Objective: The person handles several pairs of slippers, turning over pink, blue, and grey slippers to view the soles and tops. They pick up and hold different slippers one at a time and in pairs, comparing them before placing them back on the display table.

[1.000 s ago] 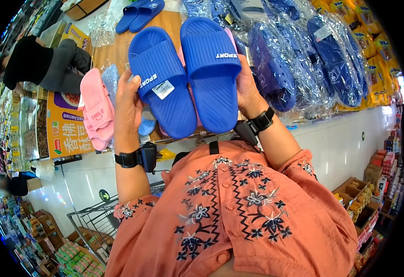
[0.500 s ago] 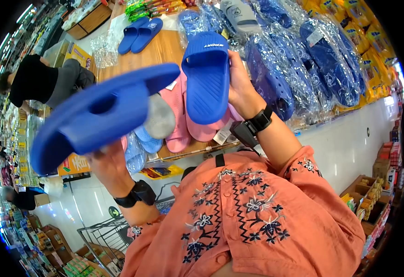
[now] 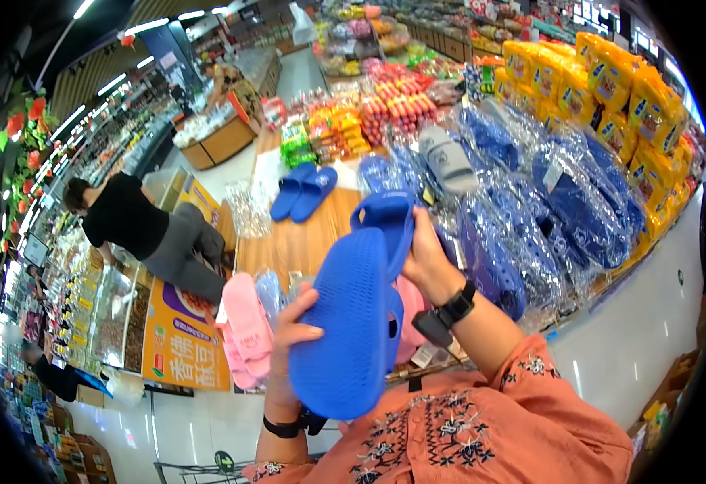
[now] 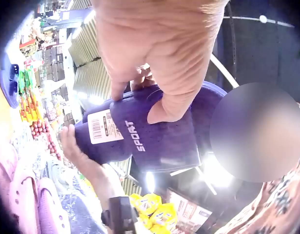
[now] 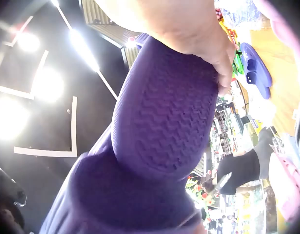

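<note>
Two blue slide sandals are held up over the table, one in each hand. The left hand [image 3: 292,343] grips the nearer slide [image 3: 338,331], its textured sole facing the head camera. In the left wrist view that hand's thumb presses the wide strap [image 4: 159,146] lettered SPORT, and a white barcode sticker [image 4: 105,126] shows inside. My right hand [image 3: 430,254] holds the other slide [image 3: 393,214] behind it, partly covered by the nearer one. Wavy tread [image 5: 174,112] on a sole fills the right wrist view, under the right hand [image 5: 189,29].
Another blue pair [image 3: 304,192] lies on the wooden table [image 3: 288,246]. Pink slippers [image 3: 248,327] sit at its near left, plastic-wrapped clogs and slippers [image 3: 563,202] at the right. Yellow bags [image 3: 611,89] are stacked beyond. A person in a black top [image 3: 131,214] bends at the left.
The slides were side by side, footbeds up; the left one swung out leftward, then came back with its sole toward the head camera, overlapping the other. The head view has tilted up.
</note>
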`<state>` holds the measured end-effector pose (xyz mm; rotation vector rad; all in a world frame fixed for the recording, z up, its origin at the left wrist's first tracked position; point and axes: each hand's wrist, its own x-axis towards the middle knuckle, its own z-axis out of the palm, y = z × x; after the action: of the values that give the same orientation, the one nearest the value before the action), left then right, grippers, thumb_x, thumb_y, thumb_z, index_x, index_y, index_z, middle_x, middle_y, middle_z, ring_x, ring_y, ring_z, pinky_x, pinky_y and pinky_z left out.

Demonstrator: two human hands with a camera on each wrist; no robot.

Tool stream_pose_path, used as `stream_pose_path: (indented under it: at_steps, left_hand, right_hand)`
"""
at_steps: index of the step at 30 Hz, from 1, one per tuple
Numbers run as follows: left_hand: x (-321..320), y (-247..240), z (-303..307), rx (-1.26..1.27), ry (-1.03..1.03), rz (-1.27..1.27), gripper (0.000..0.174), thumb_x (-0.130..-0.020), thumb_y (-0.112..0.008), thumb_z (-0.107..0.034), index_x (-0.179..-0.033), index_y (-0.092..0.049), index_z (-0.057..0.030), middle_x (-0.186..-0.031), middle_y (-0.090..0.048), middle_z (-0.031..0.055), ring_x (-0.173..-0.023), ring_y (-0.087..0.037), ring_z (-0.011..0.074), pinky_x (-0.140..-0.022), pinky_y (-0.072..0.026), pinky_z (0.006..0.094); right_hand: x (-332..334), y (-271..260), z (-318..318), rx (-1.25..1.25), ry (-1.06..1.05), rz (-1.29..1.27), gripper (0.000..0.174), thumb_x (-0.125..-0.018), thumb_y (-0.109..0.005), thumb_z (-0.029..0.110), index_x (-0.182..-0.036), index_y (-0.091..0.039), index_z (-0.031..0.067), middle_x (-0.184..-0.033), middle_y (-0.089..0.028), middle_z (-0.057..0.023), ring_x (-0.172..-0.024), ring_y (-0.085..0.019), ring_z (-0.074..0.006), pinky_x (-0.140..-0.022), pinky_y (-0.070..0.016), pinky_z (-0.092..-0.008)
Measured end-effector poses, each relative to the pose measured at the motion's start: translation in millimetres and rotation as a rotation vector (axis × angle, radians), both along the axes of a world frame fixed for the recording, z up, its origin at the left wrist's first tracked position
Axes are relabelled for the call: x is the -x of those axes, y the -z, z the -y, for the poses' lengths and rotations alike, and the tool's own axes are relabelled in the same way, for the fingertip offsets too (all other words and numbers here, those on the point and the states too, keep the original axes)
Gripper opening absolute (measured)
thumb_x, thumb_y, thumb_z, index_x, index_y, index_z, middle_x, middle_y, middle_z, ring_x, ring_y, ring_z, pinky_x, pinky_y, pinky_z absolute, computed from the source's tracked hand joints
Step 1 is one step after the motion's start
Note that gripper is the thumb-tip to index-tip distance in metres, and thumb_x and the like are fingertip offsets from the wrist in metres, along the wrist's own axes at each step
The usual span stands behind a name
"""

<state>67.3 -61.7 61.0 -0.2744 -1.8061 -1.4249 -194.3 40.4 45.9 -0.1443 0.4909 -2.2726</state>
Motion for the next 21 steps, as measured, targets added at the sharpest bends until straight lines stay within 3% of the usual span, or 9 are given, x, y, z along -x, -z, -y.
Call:
stream_pose_path:
  at_steps: [1, 4, 10, 13, 14, 21]
  left_hand:
    - [2.8, -10.4, -3.4, 0.074, -0.01, 0.041, 0.023, -0.095, -0.067, -0.007, -0.115, -0.056, -0.0119, -0.148, -0.048, 0.0223, -0.149, -0.038, 0.0378, -0.122, -0.0328, 0.0507]
    - [9.9, -24.6, -0.9, 0.266, -0.037, 0.068, 0.042, -0.083, -0.079, -0.003, -0.116, -0.056, -0.013, -0.149, -0.05, 0.0199, -0.149, -0.037, 0.0387, -0.121, -0.0338, 0.0502]
    - [11.0, -24.6, 0.0, 0.19, 0.127, 0.057, 0.034, -0.089, -0.074, -0.005, -0.116, -0.056, -0.0137, -0.15, -0.049, 0.0188, -0.15, -0.036, 0.0396, -0.121, -0.0327, 0.0509]
    - [13.8, -23.8, -2.3, 0.204, 0.079, 0.067, 0.029, -0.092, -0.071, -0.006, -0.115, -0.057, -0.0137, -0.15, -0.048, 0.019, -0.15, -0.036, 0.0399, -0.121, -0.0332, 0.0512]
    - [14.3, -22.8, -3.6, 0.195, 0.08, 0.064, 0.028, -0.092, -0.071, -0.006, -0.115, -0.057, -0.0135, -0.15, -0.049, 0.0193, -0.149, -0.037, 0.0399, -0.121, -0.0337, 0.051]
    - [16.4, -19.2, -6.5, 0.187, 0.072, 0.065, 0.028, -0.092, -0.07, -0.006, -0.117, -0.058, -0.0122, -0.146, -0.052, 0.0209, -0.146, -0.042, 0.0402, -0.119, -0.0363, 0.0501]
  right_hand:
    - [-5.3, 0.5, -0.1, 0.001, -0.022, -0.035, 0.052, -0.106, -0.033, 0.042, -0.117, -0.066, 0.0043, -0.117, -0.072, -0.014, -0.11, -0.069, -0.029, -0.099, -0.0566, -0.0478]
    - [-13.5, -0.9, -2.2, 0.019, 0.019, -0.011, 0.051, -0.106, -0.034, 0.041, -0.116, -0.066, 0.0035, -0.116, -0.073, -0.0138, -0.107, -0.071, -0.0282, -0.098, -0.0576, -0.0458]
    - [-6.1, 0.4, -20.2, 0.021, -0.007, 0.022, 0.054, -0.105, -0.031, 0.04, -0.123, -0.063, 0.0009, -0.118, -0.071, -0.0168, -0.109, -0.07, -0.0306, -0.099, -0.0569, -0.0461]
    - [-7.2, -1.0, -24.7, 0.007, 0.051, 0.065, 0.056, -0.105, -0.036, 0.044, -0.118, -0.068, 0.0005, -0.114, -0.073, -0.0182, -0.102, -0.071, -0.0307, -0.095, -0.0584, -0.0437]
    - [-6.6, 1.6, -25.7, -0.002, 0.064, 0.019, 0.054, -0.104, -0.033, 0.04, -0.125, -0.062, -0.0005, -0.122, -0.07, -0.0179, -0.107, -0.071, -0.0321, -0.098, -0.0576, -0.0472]
    - [-16.3, -5.5, -33.0, -0.045, 0.012, -0.021, 0.054, -0.103, -0.044, 0.045, -0.121, -0.067, -0.0004, -0.116, -0.072, -0.0202, -0.103, -0.071, -0.0315, -0.096, -0.0578, -0.0432]
